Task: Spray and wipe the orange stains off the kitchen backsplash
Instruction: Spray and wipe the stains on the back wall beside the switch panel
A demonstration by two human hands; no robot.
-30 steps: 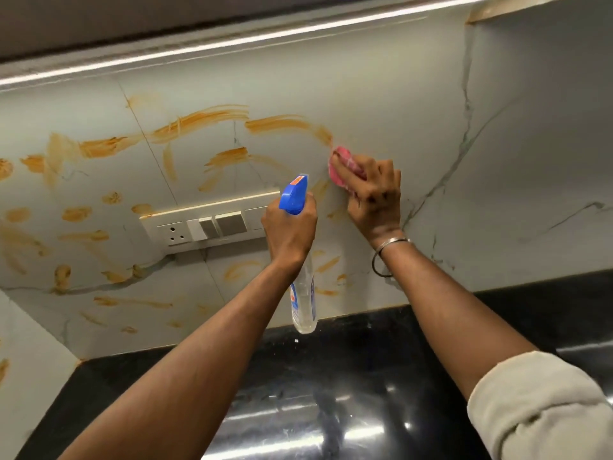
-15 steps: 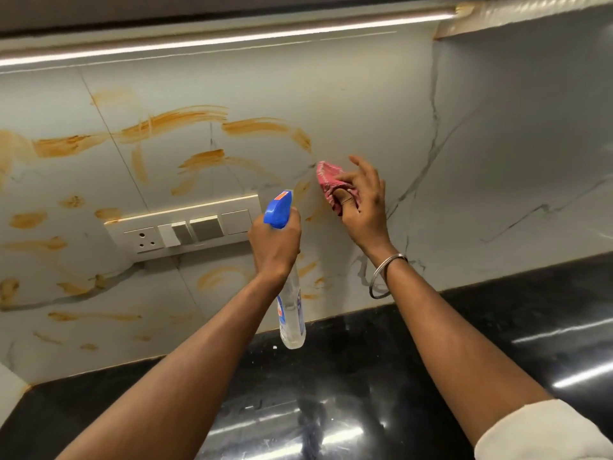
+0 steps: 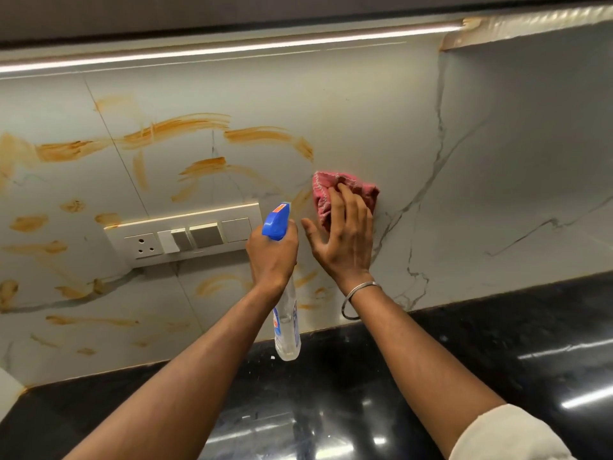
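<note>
A cloth (image 3: 360, 187) is pressed to the backsplash (image 3: 365, 104) by the right hand (image 3: 345, 240) — fingers (image 3: 349, 202) straight. A bottle (image 3: 287, 327) is gripped by the left hand (image 3: 272, 254).

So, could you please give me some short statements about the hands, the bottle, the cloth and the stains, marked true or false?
1. The left hand grips the spray bottle. True.
2. The right hand presses the cloth against the backsplash. True.
3. The cloth is blue. False: it is pink; only the bottle's trigger head is blue.
4. The orange stains lie mostly to the right of the cloth. False: they lie to its left; on its right the wall shows only grey veins.
5. The spray bottle stands on the counter. False: it is held up in front of the backsplash.
</note>
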